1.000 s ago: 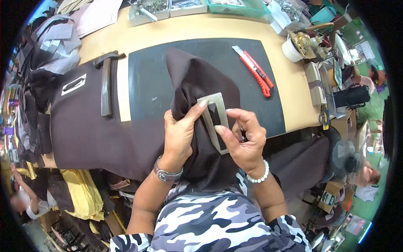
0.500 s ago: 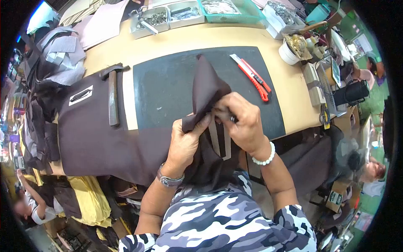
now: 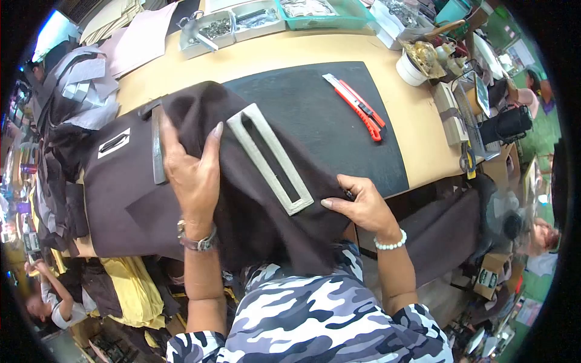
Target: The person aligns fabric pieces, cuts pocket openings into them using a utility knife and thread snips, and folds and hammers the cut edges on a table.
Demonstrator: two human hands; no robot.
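A dark brown fabric piece (image 3: 266,236) is spread in front of me. On it lies a pale rectangular frame strip (image 3: 284,193) around a long narrow slot. My left hand (image 3: 193,175) rests on the fabric's left part, thumb and fingers apart, forefinger slightly blurred beside the hammer (image 3: 158,148). At the fabric's right edge, my right hand (image 3: 366,206) pinches the cloth between thumb and fingers. A small dark object, too hidden to name, shows within that hand. Another smaller slot with a pale border (image 3: 114,143) is on the brown fabric at left.
A red box cutter (image 3: 360,112) lies on the black cutting mat (image 3: 302,85). Trays of metal parts (image 3: 209,33) and a teal tray (image 3: 327,23) line the back. Scissors (image 3: 467,162) hang at the table's right edge. A person (image 3: 57,302) is at lower left.
The bunched fabric has been unfolded and laid flatter, showing the pale frame. My left hand has moved left and let its pinch go; my right hand has moved down and right to the cloth's edge.
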